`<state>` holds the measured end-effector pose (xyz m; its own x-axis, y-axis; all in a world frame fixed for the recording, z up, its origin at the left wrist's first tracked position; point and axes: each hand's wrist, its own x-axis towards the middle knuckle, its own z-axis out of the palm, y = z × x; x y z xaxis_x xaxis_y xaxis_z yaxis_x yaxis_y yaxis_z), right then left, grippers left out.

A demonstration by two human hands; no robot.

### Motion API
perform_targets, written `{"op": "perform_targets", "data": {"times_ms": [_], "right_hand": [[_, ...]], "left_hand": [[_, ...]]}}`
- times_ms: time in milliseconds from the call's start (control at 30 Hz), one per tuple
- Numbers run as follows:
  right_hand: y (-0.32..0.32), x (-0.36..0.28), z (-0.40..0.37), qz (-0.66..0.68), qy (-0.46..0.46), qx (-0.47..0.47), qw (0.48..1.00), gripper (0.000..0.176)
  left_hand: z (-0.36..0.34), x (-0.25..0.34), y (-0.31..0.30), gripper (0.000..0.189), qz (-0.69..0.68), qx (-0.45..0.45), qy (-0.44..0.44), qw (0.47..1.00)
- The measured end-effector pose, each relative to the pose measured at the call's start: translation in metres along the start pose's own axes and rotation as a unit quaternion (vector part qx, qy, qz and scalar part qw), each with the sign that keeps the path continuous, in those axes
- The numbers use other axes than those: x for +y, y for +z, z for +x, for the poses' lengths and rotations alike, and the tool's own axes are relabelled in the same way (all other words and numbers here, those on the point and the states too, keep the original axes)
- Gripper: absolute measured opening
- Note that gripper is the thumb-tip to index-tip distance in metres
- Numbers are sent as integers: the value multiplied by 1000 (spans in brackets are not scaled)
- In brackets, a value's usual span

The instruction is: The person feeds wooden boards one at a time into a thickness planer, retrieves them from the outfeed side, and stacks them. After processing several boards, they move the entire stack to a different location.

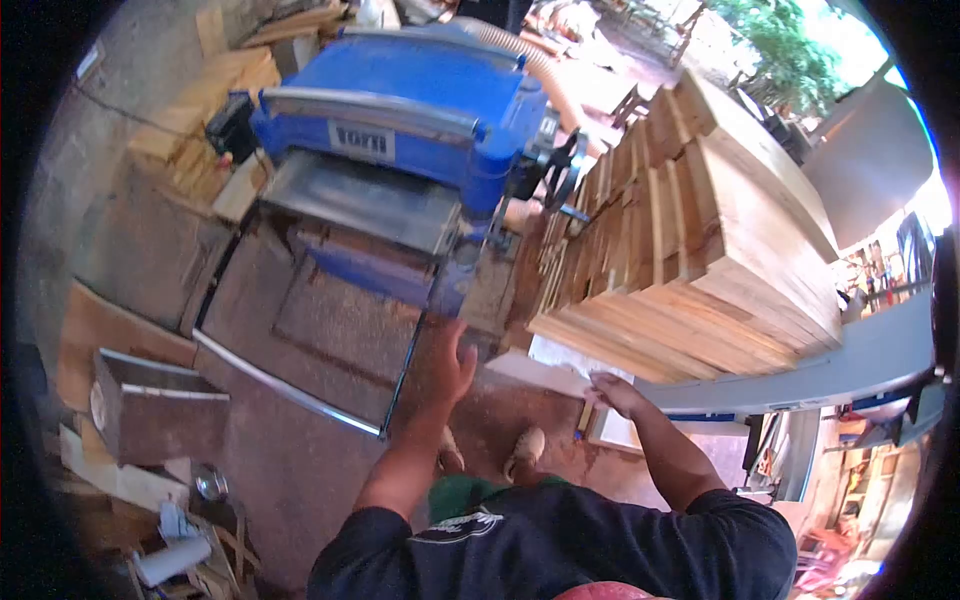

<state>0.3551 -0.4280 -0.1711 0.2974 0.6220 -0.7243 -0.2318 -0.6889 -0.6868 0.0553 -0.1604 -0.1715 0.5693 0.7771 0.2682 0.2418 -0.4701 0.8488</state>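
Observation:
My left hand (452,368) hangs in the air in front of the blue thickness planer (390,95), thumb apart from the fingers and nothing in it. It is close to the right side of the planer's thin metal support frame (290,385). My right hand (617,394) reaches forward at the near end of a stack of sawn planks (690,250), low beside a pale board edge (540,372). Its fingers are loosely bent and partly spread, with nothing seen held. The planer's steel bed (360,203) faces me.
More planks (205,130) lie by the wall at the left. A brown box (170,410) and wood scraps (190,555) are on the floor at the lower left. A ribbed hose (535,62) runs behind the planer. The plank stack rests on a grey machine table (800,378).

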Motion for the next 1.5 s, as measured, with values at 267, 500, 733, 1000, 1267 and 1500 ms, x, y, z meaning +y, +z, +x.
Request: {"op": "perform_targets", "data": {"times_ms": [267,500,733,1000,1267,1500], "right_hand": [[156,-190,-2,-16,-213,-14,977,73],[188,-298,7,220,-348,12,911,73],[184,-322,6,312,-326,28,892,72],[159,-310,5,349,-317,34,881,68],[142,-293,1,365,-324,28,872,73],[130,-273,-6,382,-294,32,876,74]], "left_hand": [[48,-33,-22,67,226,12,-73,971],[81,-25,-57,58,213,-126,-226,942],[81,-72,-26,47,153,-148,-277,937],[66,-141,13,48,104,-152,-222,958],[62,-118,4,50,192,9,-61,979],[84,-56,-33,54,168,-197,-299,918]]}}
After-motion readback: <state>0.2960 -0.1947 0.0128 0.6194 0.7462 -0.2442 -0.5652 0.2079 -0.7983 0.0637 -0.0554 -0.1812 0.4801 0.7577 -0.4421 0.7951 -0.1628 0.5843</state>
